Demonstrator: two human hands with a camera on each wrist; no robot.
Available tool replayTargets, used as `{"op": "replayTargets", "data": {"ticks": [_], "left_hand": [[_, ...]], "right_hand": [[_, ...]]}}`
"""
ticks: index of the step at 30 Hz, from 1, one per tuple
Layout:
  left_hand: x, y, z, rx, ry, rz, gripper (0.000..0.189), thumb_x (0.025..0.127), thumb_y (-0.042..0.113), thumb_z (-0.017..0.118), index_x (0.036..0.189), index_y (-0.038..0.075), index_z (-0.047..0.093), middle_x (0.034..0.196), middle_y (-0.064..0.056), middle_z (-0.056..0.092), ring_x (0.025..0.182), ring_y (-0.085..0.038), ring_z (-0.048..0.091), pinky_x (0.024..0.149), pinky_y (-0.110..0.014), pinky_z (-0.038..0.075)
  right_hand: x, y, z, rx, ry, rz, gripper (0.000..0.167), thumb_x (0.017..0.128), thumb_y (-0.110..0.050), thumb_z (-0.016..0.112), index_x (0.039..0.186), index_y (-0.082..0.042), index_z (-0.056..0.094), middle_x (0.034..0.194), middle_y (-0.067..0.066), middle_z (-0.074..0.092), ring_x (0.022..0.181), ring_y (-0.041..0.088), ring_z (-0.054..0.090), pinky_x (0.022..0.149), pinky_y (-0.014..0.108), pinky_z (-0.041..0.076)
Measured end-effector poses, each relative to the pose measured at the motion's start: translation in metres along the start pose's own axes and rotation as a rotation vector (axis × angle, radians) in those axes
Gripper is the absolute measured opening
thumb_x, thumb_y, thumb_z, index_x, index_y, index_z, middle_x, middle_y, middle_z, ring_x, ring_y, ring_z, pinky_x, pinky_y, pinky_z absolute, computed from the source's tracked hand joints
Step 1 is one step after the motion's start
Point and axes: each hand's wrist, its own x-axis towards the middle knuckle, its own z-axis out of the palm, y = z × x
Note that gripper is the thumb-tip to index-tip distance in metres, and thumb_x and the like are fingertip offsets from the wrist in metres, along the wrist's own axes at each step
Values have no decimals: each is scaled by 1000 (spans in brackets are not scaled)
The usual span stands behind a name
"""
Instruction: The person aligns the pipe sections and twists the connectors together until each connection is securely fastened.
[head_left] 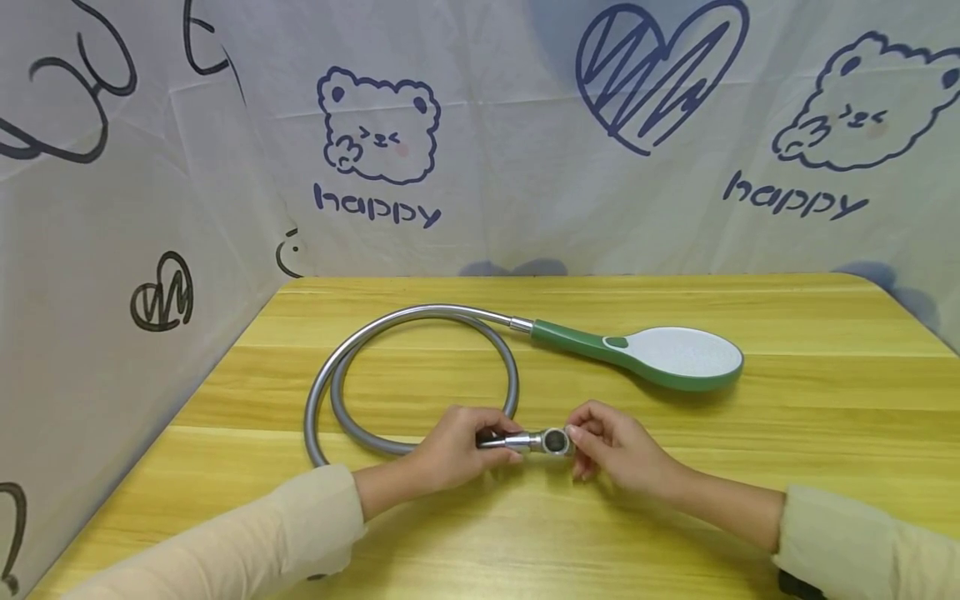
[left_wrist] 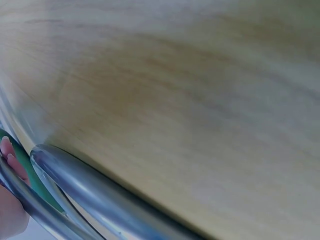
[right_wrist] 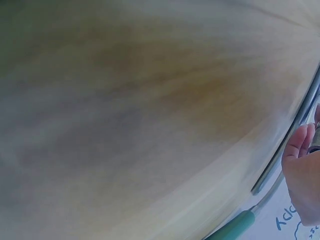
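Observation:
A grey metal shower hose lies in loops on the table, with its far end joined to a green shower head that has a white face. My left hand pinches the hose's near end by its silver connector between thumb and fingers. Against that connector sits a small round metal fitting with a dark opening facing up. My right hand pinches the fitting's right side. In the right wrist view, part of the right hand shows at the edge.
The wooden table has a pale printed cloth behind it and on its left side. A dark object, partly hidden, shows under the right sleeve. The hose crosses the lower left of the left wrist view.

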Motion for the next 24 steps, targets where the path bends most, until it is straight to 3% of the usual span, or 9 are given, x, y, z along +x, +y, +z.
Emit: {"op": "replayTargets", "data": {"ticks": [11,16,24], "left_hand": [[0,2,0,-11,-6,-8,17,79,8,72,94,0,68,87,-11,71,73,-4,61,63,-16,51],[0,4,-1,-19,-8,-40,18,79,7,72,95,0,69,88,-11,70,72,-3,60,63,-16,51],[0,4,0,-15,-3,-40,18,79,8,72,95,1,69,88,-10,71,72,-2,59,63,-17,51]], "right_hand": [[-3,-2,-1,70,-18,-40,22,94,-1,47,102,20,47,88,26,62,71,9,64,65,29,56],[-5,-3,-4,121,-59,-54,27,88,6,48,108,23,44,93,29,61,78,8,64,72,27,56],[-6,-1,-2,88,-52,-75,33,81,12,58,107,22,42,98,30,56,80,3,63,72,20,54]]}}
